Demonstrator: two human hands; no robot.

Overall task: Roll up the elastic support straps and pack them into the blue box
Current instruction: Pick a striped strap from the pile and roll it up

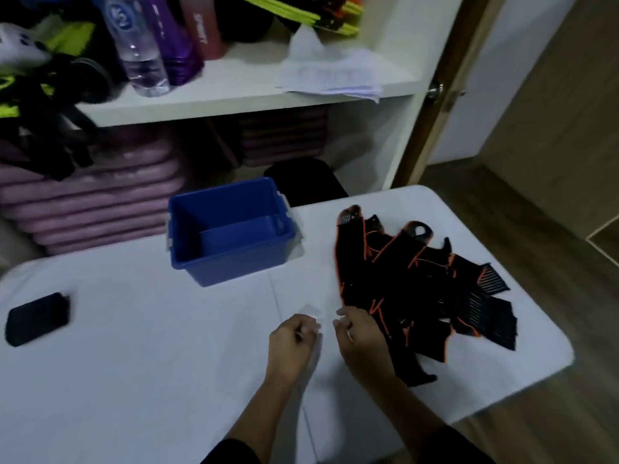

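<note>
I take this for a home sports-gear closet: bottles [137,51] on the white shelf [241,90], purple mats [100,195] beneath it, door [459,61] right of it.

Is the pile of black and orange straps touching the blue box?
Apart. The head view shows a strip of bare white table between the blue box and the nearest edge of the strap pile.

Pink bottle [204,28]: "SPORT" in white letters running along its side (it stands on the far shelf [234,98], just right of the purple one).
Clear bottle [134,38]: blue label with a round emblem; the figure inside looks like a "2", too blurred to be sure.
Purple bottle [170,38]: white lettering along its side, unreadable.
Paper sheets [331,75]: faint lines of print, unreadable.
</note>
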